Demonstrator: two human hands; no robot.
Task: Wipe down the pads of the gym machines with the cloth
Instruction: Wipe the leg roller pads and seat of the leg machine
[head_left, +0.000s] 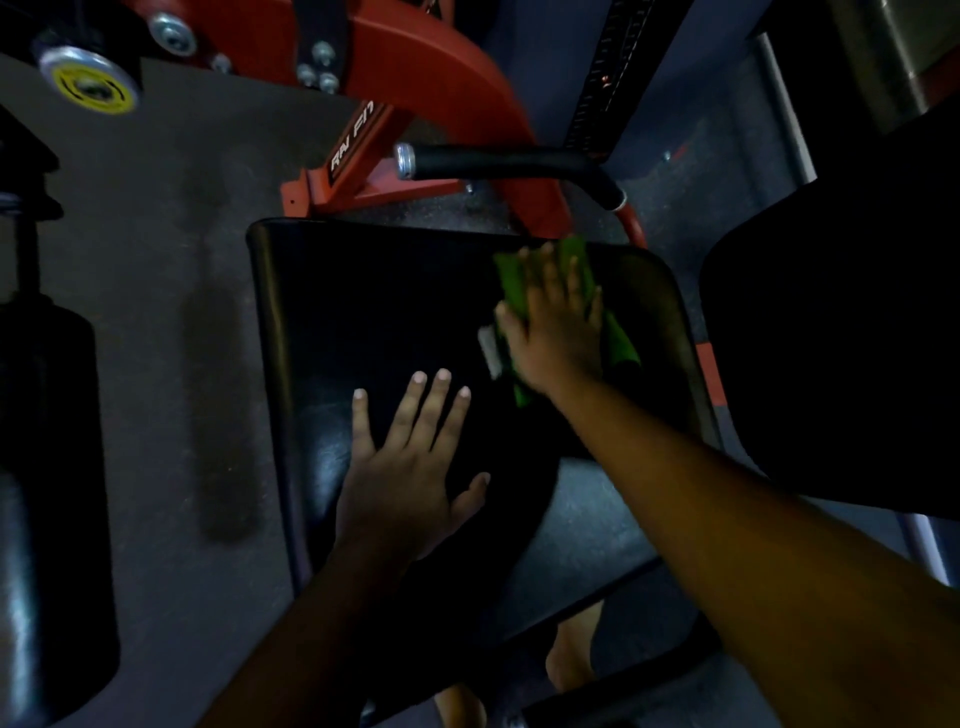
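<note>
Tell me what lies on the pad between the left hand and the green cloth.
Nothing: in the head view, only bare black pad separates the flat left hand from the green cloth under the right hand.

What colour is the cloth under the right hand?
Green; the cloth shows best in the head view.

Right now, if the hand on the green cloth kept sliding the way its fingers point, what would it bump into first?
Probably the far edge of the black pad, just past the right hand and green cloth. Beyond that sits the red frame, though depth is unclear.
</note>
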